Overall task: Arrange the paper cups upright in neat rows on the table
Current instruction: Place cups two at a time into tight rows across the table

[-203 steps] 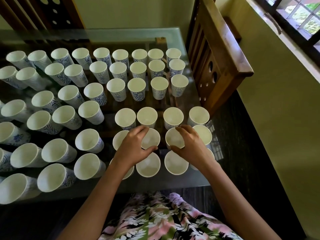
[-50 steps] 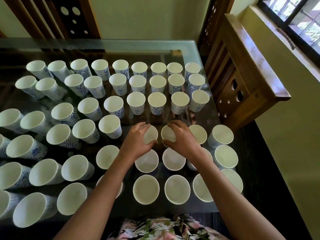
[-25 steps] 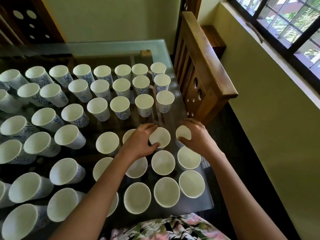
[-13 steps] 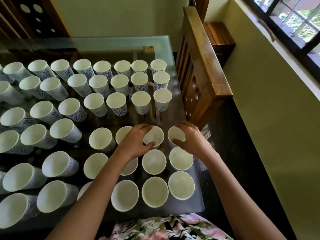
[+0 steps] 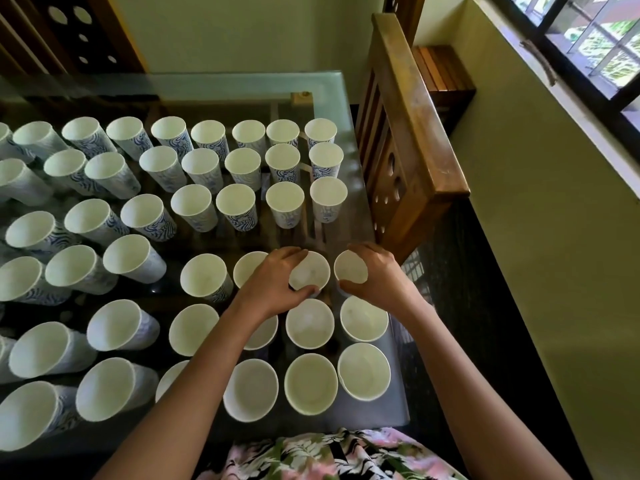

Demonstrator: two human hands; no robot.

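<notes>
Many white paper cups with blue wave print stand upright in rows on a glass table [image 5: 242, 85]. My left hand [image 5: 273, 284] wraps the rim of one cup [image 5: 310, 271] in the near right block. My right hand [image 5: 377, 277] grips the neighbouring cup [image 5: 349, 270] at the table's right edge. Both held cups stand upright, open ends up. Directly in front of them stand two more rows, including a cup [image 5: 309, 327] and a cup [image 5: 363, 375]. A gap separates this block from the far rows, such as the cup [image 5: 328, 197].
A wooden chair back [image 5: 412, 133] presses against the table's right side. A wall and a barred window [image 5: 588, 39] lie to the right. Another dark wooden chair [image 5: 69, 32] stands at the far left. The table's near edge runs just above my floral clothing [image 5: 329, 455].
Over the last second both hands stayed on the same two cups at the right edge, shifting them slightly left. The view tilted a little.
</notes>
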